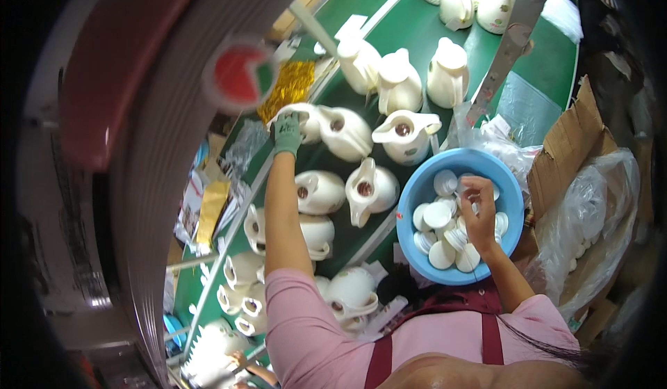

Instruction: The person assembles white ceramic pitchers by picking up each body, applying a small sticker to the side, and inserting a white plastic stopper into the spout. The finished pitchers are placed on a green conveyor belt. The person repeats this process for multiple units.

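Note:
My left hand (287, 132), in a grey-green glove, reaches far out over the green bench. Its fingers close over the upper part of a white jug (310, 126); their tips are partly hidden. My right hand (479, 212) is bare and sits over a blue basin (515, 180). Its fingers are curled together, and what they pinch is too small to make out. White round lids (438, 215) lie heaped in the basin, some stacked on edge. Close to my left hand stand more jugs, among them a white jug with an uncovered dark mouth (347, 139).
Capped white jugs (399, 86) stand farther along the green bench (389, 24). A grey metal post (511, 48) rises at the right. Cardboard (566, 128) and clear plastic bags (590, 208) crowd the basin's right side. Gold foil (295, 83) lies left. Another person's hand (240, 360) shows at lower left.

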Demonstrator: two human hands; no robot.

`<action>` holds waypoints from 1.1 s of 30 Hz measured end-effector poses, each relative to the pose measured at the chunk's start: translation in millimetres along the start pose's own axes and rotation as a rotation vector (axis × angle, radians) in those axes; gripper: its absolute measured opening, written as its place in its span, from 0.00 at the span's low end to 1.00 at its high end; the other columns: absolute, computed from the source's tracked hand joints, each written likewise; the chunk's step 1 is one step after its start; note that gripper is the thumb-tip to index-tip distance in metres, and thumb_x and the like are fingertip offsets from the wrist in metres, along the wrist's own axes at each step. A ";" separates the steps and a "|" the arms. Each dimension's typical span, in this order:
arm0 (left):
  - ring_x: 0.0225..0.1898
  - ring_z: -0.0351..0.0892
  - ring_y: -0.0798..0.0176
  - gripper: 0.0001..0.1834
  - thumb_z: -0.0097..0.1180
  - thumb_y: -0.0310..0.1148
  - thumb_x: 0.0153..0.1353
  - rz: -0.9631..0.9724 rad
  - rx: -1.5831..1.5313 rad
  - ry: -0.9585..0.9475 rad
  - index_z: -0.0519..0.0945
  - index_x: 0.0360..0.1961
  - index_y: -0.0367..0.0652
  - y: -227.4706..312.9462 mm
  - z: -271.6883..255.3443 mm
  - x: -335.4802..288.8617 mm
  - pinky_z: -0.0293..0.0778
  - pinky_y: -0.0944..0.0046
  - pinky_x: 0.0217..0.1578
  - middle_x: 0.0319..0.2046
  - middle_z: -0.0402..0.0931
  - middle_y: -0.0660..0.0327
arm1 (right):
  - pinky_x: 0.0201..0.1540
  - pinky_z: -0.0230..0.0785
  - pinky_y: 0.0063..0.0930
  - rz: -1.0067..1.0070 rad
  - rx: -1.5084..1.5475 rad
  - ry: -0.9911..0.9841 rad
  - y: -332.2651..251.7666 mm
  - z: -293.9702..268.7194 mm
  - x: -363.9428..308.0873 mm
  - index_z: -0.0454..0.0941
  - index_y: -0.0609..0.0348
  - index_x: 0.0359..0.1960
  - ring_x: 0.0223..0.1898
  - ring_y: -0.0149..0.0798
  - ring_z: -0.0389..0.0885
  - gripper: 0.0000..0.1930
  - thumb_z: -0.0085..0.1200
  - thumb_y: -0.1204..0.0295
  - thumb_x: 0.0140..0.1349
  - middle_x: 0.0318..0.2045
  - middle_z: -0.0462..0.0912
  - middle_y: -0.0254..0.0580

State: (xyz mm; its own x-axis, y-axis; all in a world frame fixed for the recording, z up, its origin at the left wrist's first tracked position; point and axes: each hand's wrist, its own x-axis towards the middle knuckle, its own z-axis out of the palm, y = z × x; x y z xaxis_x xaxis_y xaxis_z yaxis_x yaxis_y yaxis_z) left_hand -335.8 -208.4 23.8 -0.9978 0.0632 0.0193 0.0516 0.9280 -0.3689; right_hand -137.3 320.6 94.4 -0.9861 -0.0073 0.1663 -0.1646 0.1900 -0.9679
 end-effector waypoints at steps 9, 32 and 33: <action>0.58 0.78 0.49 0.30 0.42 0.53 0.71 -0.892 -2.165 0.429 0.77 0.61 0.42 -79.0 -44.3 -162.5 0.75 0.48 0.60 0.59 0.78 0.54 | 0.43 0.70 0.23 -0.003 0.062 -0.130 -10.9 0.2 -34.4 0.75 0.56 0.53 0.39 0.29 0.77 0.20 0.50 0.88 0.60 0.49 0.76 0.36; 0.62 0.73 0.51 0.47 0.74 0.37 0.53 -0.617 -1.303 0.716 0.61 0.70 0.36 234.8 -265.8 -455.6 0.70 0.53 0.62 0.62 0.69 0.50 | 0.44 0.81 0.27 -0.807 0.286 -0.705 -256.7 -15.5 -62.9 0.66 0.66 0.59 0.42 0.36 0.85 0.24 0.56 0.90 0.62 0.63 0.67 0.56; 0.62 0.72 0.50 0.49 0.75 0.36 0.50 -0.591 -1.168 0.705 0.60 0.70 0.35 236.6 -283.1 -464.7 0.69 0.52 0.63 0.63 0.69 0.48 | 0.43 0.80 0.27 -0.835 0.231 -0.757 -267.9 -17.2 -64.6 0.66 0.66 0.59 0.42 0.36 0.85 0.24 0.56 0.90 0.62 0.64 0.67 0.56</action>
State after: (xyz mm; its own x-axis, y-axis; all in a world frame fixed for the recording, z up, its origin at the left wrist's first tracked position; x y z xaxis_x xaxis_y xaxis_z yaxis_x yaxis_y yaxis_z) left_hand 151.7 85.8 190.6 -0.6786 -0.5747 0.4575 -0.0002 0.6230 0.7823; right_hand -29.1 287.1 346.2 -0.3167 -0.6491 0.6917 -0.6971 -0.3353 -0.6338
